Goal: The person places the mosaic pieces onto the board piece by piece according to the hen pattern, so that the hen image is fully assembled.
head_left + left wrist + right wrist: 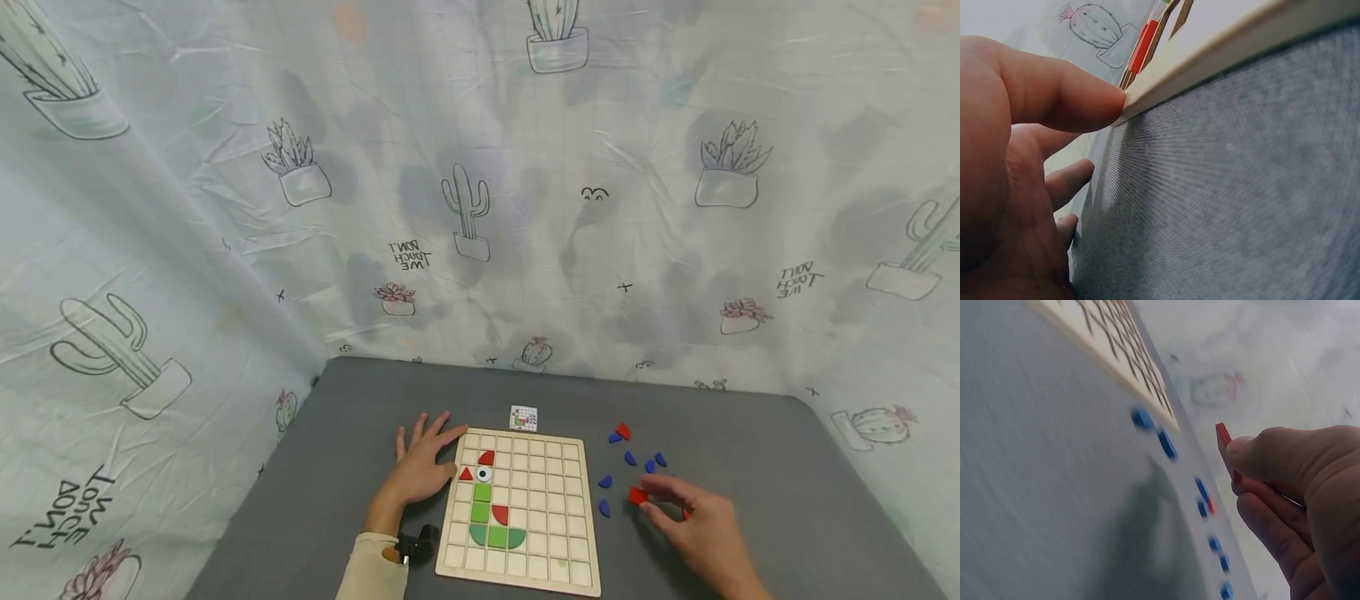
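Note:
At the upper left corner of the wooden grid board (pixel 525 581), my left hand (pixel 422 468) rests with its fingers spread. The thumb (pixel 1085 100) touches the board's edge. My right hand (pixel 697 517) pinches a red piece (pixel 637 496) between thumb and fingers, right of the board; the right wrist view shows this flat red piece (pixel 1222 437) held up on edge. Another bit of red (pixel 686 514) shows by the palm, mostly hidden. On the board lie a red triangle (pixel 467 474), an eye piece (pixel 484 474), green squares (pixel 482 512), green quarter-rounds (pixel 516 538) and red quarter-rounds (pixel 499 515).
Several blue pieces (pixel 605 482) lie scattered on the grey table (pixel 360 400) between board and right hand. Farther back, a red piece (pixel 623 431) sits against a blue one. A small pattern card (pixel 523 418) lies behind the board. A cactus-print curtain (pixel 525 208) surrounds the table.

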### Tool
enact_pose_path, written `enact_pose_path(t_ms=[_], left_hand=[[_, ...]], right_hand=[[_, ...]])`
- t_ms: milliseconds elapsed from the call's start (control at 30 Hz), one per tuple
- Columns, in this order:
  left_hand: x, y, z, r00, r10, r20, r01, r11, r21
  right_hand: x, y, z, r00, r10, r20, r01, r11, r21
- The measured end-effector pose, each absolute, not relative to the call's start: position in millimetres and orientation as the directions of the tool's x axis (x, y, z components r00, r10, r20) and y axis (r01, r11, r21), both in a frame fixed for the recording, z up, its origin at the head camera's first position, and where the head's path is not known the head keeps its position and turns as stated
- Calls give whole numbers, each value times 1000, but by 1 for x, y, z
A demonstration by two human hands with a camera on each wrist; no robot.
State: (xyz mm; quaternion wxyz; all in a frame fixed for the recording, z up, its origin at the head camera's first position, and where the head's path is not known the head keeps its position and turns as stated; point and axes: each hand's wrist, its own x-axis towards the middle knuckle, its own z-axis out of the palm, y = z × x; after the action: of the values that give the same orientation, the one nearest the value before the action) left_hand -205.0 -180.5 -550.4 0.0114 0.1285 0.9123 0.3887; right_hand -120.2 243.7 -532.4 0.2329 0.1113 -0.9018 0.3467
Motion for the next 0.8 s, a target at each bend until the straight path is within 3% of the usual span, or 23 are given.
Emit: enact_pose_path(t_ms=[333,600,800], left_hand=[[-204,-179,-548,-970,235,61,208,676,707],[-205,-179,-549,-969,237,67,214,672,709],[-206,-179,-549,-968,240,69,217,673,707]], right_hand=[[-112,188,-537,-925,-99,367,-349,602,-718],[-121,153,-549,-888,-248,388,-460,514,-724],[-128,132,-552,-882,-322,343,-465,483,-742]])
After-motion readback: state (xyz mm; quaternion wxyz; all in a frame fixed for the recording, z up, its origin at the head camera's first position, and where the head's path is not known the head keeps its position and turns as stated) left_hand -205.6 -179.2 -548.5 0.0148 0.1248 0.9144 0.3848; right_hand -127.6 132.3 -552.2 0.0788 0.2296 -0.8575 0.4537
